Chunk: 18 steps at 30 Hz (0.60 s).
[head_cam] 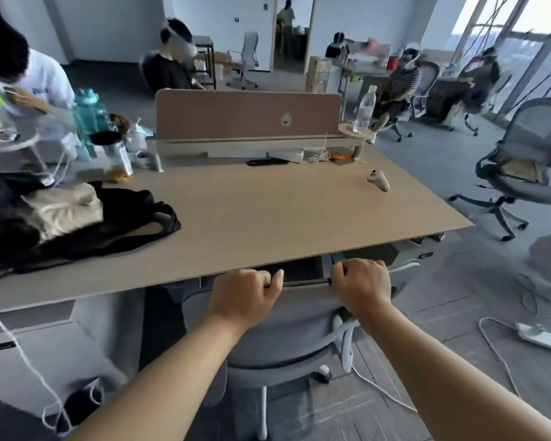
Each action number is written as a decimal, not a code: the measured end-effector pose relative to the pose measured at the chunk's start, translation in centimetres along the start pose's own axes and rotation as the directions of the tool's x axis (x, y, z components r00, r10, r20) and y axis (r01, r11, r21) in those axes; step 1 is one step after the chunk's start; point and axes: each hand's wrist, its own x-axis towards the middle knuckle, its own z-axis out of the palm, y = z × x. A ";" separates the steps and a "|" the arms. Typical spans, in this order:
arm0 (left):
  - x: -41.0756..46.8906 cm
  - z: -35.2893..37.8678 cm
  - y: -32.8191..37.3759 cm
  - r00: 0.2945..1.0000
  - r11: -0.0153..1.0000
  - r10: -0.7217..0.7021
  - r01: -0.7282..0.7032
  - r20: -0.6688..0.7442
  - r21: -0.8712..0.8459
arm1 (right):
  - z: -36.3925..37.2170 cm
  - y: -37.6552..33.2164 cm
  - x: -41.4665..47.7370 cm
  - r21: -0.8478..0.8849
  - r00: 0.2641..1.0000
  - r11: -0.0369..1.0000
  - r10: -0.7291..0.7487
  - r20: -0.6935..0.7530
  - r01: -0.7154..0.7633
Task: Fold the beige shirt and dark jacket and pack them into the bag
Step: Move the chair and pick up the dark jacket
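The wide tan desk (pixel 268 214) filled the middle of the view, with a brown divider panel (pixel 245 114) standing along its far edge. A grey chair (pixel 283 323) stood at the near edge, its back toward the person. The black bag (pixel 131 208) lay slumped on the left part of the desk, and the folded beige shirt (pixel 64 208) rested on top of it among dark cloth. Whether some of that dark cloth was the jacket could not be told.

The 2 hands were well apart from the bag and shirt, off to the right and nearer than the desk edge. The left hand (pixel 245 297) and the right hand (pixel 361 286) sat side by side on the top rim of the chair back, each with fingers curled over it, clenched around the rim.

A clear water bottle (pixel 365 109) stood at the far right end of the divider. A small pale controller (pixel 378 180) lay on the right of the desk.
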 end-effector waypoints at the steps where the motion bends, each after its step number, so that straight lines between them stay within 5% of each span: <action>1: 0.5 0.3 -0.6 1.000 1.000 -0.017 0.017 -0.013 0.008 | 0.3 -0.5 0.8 0.000 1.000 1.000 -0.008 0.001 0.008; 7: 4.2 1.3 -3.6 0.992 0.991 -0.126 0.125 0.024 0.045 | 2.2 -3.3 6.8 0.009 0.998 0.999 -0.051 0.026 0.051; 18: 8.0 3.4 -6.5 0.976 0.976 -0.190 0.200 -0.109 0.088 | 4.6 -4.5 13.0 -0.059 0.978 0.977 -0.200 0.064 0.204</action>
